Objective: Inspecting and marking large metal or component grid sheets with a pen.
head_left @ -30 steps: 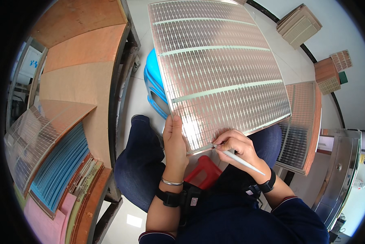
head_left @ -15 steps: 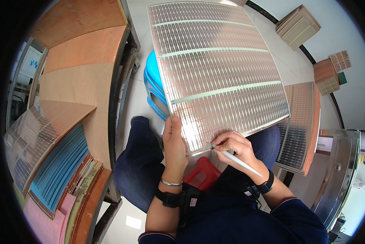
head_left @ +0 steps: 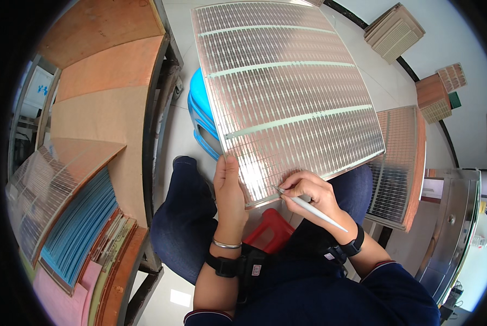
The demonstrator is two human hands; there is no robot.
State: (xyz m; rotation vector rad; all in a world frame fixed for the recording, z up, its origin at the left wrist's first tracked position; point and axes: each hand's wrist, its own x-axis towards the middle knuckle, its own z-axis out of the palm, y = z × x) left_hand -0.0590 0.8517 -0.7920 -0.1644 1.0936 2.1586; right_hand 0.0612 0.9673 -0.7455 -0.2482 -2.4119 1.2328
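A large shiny printed panel, copper-toned with rows of fine traces and pale green strips, lies tilted across my lap and a blue stool. My left hand grips its near left edge, thumb on top and the fingers hidden beneath. At the near edge, my right hand pinches a white pen-like tool with a tapered back end. Its tip touches or nearly touches the panel close to the near corner; the exact contact is hidden by my fingers.
To the left stands a wooden shelf holding a stack of blue sheets and a clear patterned sheet. A red stool is below the panel. On the right are stacked panels, bundled boards and a metal cabinet.
The whole view has shifted slightly, moving the panel and my hands a little left in the picture. My right hand and the tool have moved only slightly; both grips are unchanged.
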